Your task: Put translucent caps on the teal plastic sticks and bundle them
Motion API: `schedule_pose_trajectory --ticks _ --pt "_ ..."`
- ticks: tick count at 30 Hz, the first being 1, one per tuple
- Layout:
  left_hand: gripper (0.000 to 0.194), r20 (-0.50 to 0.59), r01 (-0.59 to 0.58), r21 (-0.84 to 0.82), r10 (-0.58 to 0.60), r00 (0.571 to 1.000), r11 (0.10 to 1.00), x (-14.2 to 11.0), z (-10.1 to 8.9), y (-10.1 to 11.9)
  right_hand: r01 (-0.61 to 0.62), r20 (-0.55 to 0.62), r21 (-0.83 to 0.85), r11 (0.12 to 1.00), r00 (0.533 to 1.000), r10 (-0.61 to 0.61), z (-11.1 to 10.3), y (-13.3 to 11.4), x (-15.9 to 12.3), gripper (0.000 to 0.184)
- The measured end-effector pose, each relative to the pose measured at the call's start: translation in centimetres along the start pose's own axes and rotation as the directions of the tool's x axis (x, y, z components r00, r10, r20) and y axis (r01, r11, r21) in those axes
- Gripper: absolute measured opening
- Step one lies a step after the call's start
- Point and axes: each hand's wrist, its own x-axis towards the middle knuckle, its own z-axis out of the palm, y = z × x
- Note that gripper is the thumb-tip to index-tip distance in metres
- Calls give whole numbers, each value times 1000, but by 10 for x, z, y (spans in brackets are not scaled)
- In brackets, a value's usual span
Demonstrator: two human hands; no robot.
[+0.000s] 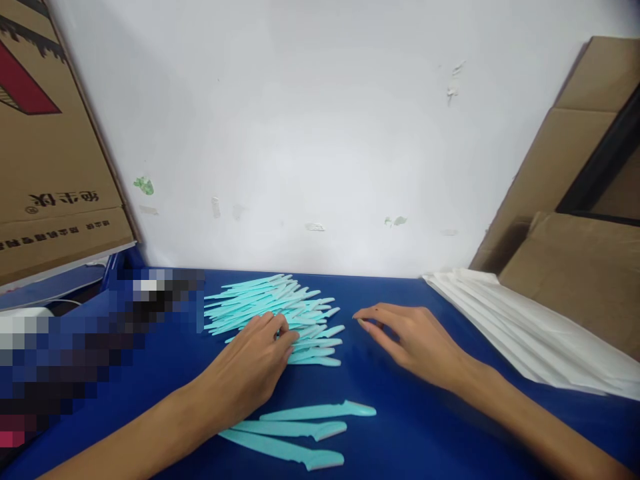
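A heap of turquoise eyebrow razors [265,303] lies on the blue tabletop, most handles pointing left. My left hand [260,350] rests at the near side of the heap, thumb and forefinger pinched on a razor there; its fingers partly hide what they grip. To the right of the heap, my right hand [413,337] hovers with thumb and forefinger tips drawn together, and nothing shows between them. Nearer to me, three more razors lie apart from the heap: an upper one [315,411], a middle one [300,429] and a lower one [285,448]. My left forearm partly covers their left ends.
White sheets or bags [530,340] lie stacked at the right, beside a brown cardboard box [580,280]. Another printed carton [55,160] stands at the left. A white wall [300,133] rises behind the blue table [400,433]. The left edge is blurred by pixelation.
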Motion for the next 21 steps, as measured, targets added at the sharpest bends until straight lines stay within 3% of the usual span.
schedule_pose_trajectory --ticks 7,10,12,14,16,19,21 --pt "23 -12 -36 -116 35 999 993 -4 -9 3 -55 51 -27 998 997 57 -9 6 1 27" --pt "18 59 -68 -236 84 995 969 -6 -22 7 -99 63 -64 993 993 103 -20 18 3 26" --pt "13 140 -68 -315 118 983 947 -7 -30 10 -199 91 -90 976 974 207 -29 32 2 26" --pt "14 198 -62 -365 142 970 929 -9 -35 13 -327 192 -69 943 923 334 -40 50 -1 24" --pt "14 230 -53 -390 153 961 919 -9 -35 15 -466 378 -16 885 816 437 -51 66 -7 24" --pt "6 225 -58 -377 152 963 924 -10 -30 15 -641 634 103 761 631 446 -63 80 -18 30" --pt "6 197 -73 -357 152 968 931 -9 -26 14 -715 726 188 674 563 394 -69 84 -24 33"
